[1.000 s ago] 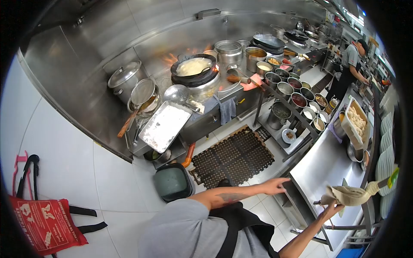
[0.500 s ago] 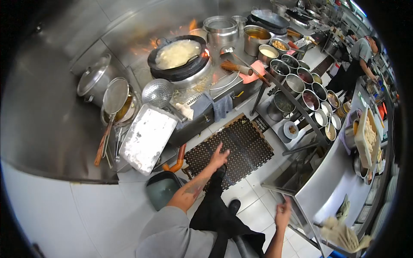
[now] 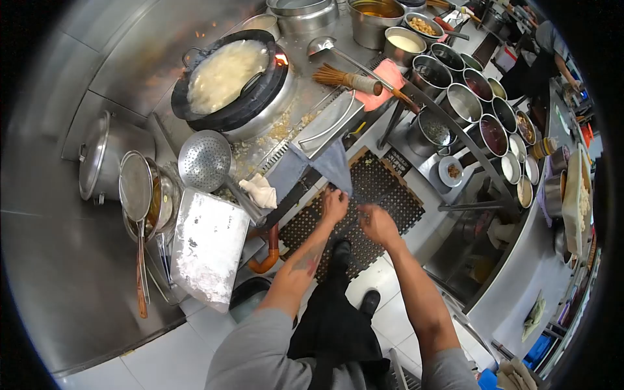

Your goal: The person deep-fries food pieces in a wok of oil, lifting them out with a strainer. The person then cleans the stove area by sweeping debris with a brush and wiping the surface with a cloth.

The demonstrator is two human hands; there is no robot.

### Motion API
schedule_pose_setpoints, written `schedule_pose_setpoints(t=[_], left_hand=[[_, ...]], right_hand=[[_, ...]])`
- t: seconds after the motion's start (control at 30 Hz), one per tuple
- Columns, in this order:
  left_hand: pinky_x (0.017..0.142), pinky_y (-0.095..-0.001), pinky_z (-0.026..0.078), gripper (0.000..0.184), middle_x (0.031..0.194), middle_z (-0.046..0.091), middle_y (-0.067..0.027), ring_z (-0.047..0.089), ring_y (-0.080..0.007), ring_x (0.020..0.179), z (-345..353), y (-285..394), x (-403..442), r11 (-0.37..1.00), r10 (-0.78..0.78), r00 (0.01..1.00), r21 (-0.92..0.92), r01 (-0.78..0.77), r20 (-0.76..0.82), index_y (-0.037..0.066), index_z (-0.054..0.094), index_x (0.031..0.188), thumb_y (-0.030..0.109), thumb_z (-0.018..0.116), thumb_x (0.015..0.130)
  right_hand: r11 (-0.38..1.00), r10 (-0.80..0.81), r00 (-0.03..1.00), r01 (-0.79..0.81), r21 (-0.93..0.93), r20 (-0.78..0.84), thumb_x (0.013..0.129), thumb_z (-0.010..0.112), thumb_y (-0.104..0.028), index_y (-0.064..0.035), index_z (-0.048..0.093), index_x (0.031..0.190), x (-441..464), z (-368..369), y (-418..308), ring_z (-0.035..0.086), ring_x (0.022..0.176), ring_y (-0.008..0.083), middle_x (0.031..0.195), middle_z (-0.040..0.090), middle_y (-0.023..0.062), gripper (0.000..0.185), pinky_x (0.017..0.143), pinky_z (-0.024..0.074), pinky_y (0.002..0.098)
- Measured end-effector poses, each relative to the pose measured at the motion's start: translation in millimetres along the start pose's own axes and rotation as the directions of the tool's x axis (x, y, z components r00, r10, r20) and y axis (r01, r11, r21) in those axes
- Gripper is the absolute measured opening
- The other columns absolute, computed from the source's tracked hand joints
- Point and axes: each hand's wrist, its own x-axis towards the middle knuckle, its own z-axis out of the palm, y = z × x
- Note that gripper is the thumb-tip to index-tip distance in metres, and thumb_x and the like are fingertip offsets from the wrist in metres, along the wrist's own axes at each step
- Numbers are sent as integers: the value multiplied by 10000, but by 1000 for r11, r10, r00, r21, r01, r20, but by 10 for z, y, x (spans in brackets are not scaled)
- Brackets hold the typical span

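Note:
At the stove's front edge, my left hand (image 3: 335,207) is closed on the lower end of a hanging blue-grey cloth (image 3: 333,164). Just to its right, my right hand (image 3: 379,225) is held with curled fingers, slightly blurred; whether anything is in them cannot be made out. Beyond the hands, a black wok (image 3: 270,97) of bubbling pale liquid sits on the burner. A perforated strainer ladle (image 3: 205,159) rests left of the cloth, by a crumpled whitish cloth (image 3: 260,191).
A metal tray (image 3: 211,247) stands at the left, beside a fine-mesh strainer (image 3: 135,187) and a lidded pot (image 3: 120,159). A bamboo brush (image 3: 341,79) and a ladle (image 3: 322,45) lie right of the wok. Several sauce pots stand along the right. Below is a perforated black mat (image 3: 383,195).
Both hands have moved forward and closer together, the left to the blue-grey cloth. The view has shifted toward the stove. Flames behind the wok look smaller.

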Motion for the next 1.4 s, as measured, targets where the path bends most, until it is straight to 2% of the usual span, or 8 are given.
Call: schedule_pose_setpoints(t=[0.1, 0.3, 0.5, 0.77, 0.97, 1.17, 1.3, 1.4], left_hand=[[918, -383, 393, 334, 1134, 532, -131, 532, -287, 1008, -518, 262, -151, 432, -122, 963, -861, 268, 238, 96, 579, 1021, 374, 454, 884], [567, -367, 517, 453, 958, 584, -103, 622, -238, 719, 87, 493, -78, -261, -426, 704, -822, 506, 568, 112, 462, 1165, 433, 536, 855], [573, -357, 507, 374, 906, 621, -77, 619, -237, 749, -205, 815, 113, -157, -482, 845, -971, 178, 233, 93, 573, 1011, 431, 513, 863], [912, -399, 402, 752, 1202, 530, -203, 517, -332, 1098, -6, -374, -142, 650, -503, 833, -534, 541, 231, 9, 460, 1248, 573, 554, 759], [796, -454, 458, 441, 975, 606, -257, 573, -384, 948, -254, -1599, -3439, 814, -109, 716, 475, -333, 690, -3, 630, 953, 397, 468, 860], [745, -446, 469, 354, 930, 625, -215, 597, -343, 879, -1123, -916, -5560, 721, -690, 463, 473, 506, 557, 15, 631, 928, 328, 485, 847], [711, -441, 477, 297, 900, 638, -188, 614, -315, 832, -1205, -783, -6232, 766, -643, 488, 495, 410, 591, 28, 632, 911, 281, 496, 838], [685, -437, 483, 255, 878, 648, -167, 626, -294, 798, -1246, -768, -6119, 845, -340, 571, 509, -163, 747, 37, 632, 898, 247, 505, 832]], right_hand=[[935, 94, 979, -24, 354, -182, 790, 600, -109, -19, 609, 1028, 598, 151, -3, 617, 826, 285, 899, 639, 144, 254, 764, 475, 338], [148, 388, 920, -114, 982, 49, 859, 526, -188, 7, 600, 1057, 981, 1537, 829, 585, 855, 205, 949, 627, 92, 288, 786, 459, 289], [914, 379, 925, -379, 143, 24, 819, 502, -157, 65, 506, 1133, 721, 164, -418, 590, 920, 403, 1022, 591, 278, 384, 849, 453, 368], [833, -93, 996, 74, -548, -8, 772, 625, -196, -168, 414, 1302, -1591, -708, -740, 395, 1213, 354, 1310, 428, 165, 571, 995, 307, 489], [893, 450, 886, -447, -46, 109, 766, 593, -149, -51, 613, 1056, -4150, -875, 599, 631, 846, 338, 932, 636, 211, 307, 767, 495, 391], [848, 334, 601, -528, -47, -726, 813, 592, -196, 17, 596, 1040, -5613, -1328, 1267, 607, 872, 367, 977, 621, 224, 312, 808, 466, 410], [625, 363, -13, -738, 254, -932, 809, 603, -459, 49, 613, 981, -5667, -2068, 1346, 597, 818, 352, 965, 627, 223, 537, 788, 451, 405], [504, 695, 197, -819, 274, -691, 890, 474, -313, -23, 472, 1209, -5762, -2267, 1105, 538, 708, 195, 819, 598, 73, 431, 695, 454, 355]])
